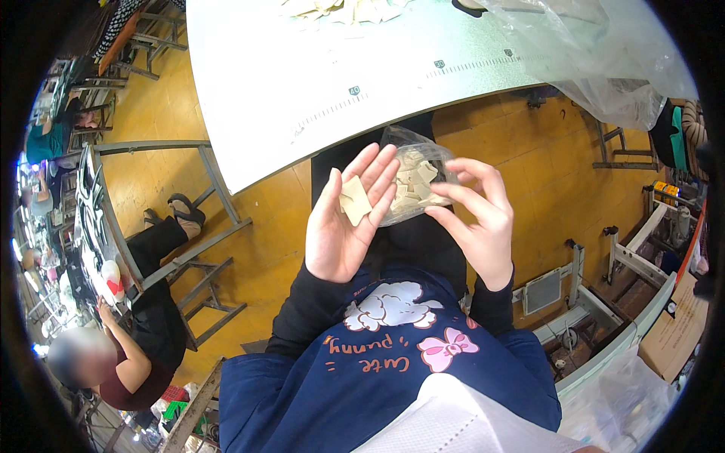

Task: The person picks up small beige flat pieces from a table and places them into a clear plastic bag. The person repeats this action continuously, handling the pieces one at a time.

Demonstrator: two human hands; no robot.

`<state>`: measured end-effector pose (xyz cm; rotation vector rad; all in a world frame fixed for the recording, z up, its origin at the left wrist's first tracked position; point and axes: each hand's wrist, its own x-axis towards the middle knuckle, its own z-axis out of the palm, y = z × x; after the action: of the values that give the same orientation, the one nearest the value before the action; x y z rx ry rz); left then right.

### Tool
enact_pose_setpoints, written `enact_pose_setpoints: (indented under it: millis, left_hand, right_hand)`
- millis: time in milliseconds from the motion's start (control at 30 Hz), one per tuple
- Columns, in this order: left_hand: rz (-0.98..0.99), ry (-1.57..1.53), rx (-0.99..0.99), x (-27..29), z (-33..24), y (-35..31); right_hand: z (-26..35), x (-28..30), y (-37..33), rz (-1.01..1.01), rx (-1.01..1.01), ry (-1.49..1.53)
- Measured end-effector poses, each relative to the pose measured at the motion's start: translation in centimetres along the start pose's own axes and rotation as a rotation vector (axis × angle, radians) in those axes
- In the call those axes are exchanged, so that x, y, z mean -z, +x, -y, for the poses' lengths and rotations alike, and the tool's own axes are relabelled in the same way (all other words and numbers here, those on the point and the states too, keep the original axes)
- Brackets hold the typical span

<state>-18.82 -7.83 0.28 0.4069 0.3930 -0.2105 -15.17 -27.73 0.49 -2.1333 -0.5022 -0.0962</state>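
My left hand (347, 219) is palm up, its fingers stretched out. Across the palm and finger bases lies a thin beige cut piece (355, 201), roughly four-sided. To its right, a clear plastic bag (393, 217) rests at my lap, with several similar beige cut pieces (411, 181) in it. My right hand (481, 219) hovers at the bag's right side, fingers curved and apart. A gap shows between its thumb and index fingertip, and I see nothing held there.
Ahead stands a white table (302, 83) with ruler marks near its edge and a beige heap (343, 10) at the far side. Clear plastic sheeting (612, 68) hangs over its right corner. At left are a metal frame (155, 145) and a seated person (140, 351).
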Motion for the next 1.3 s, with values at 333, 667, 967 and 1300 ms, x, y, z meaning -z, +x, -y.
enact_pose_setpoints:
  millis: [333, 667, 967, 1300]
  left_hand:
    - [0.07, 0.22, 0.051, -0.6, 2.7, 0.5]
    - [0.127, 0.196, 0.114, 0.6, 2.6, 0.2]
    - [0.08, 0.165, -0.029, 0.1, 1.7, 0.5]
    - [0.104, 0.087, 0.226, 0.1, 1.1, 0.7]
  right_hand:
    - [1.7, -3.0, 0.0, 0.057, 0.076, 0.038]
    - [1.6, -2.8, 0.1, 0.005, -0.169, 0.209]
    - [1.7, -1.6, -0.3, -0.112, -0.152, 0.271]
    - [1.6, -2.1, -0.3, -0.016, 0.107, -0.145]
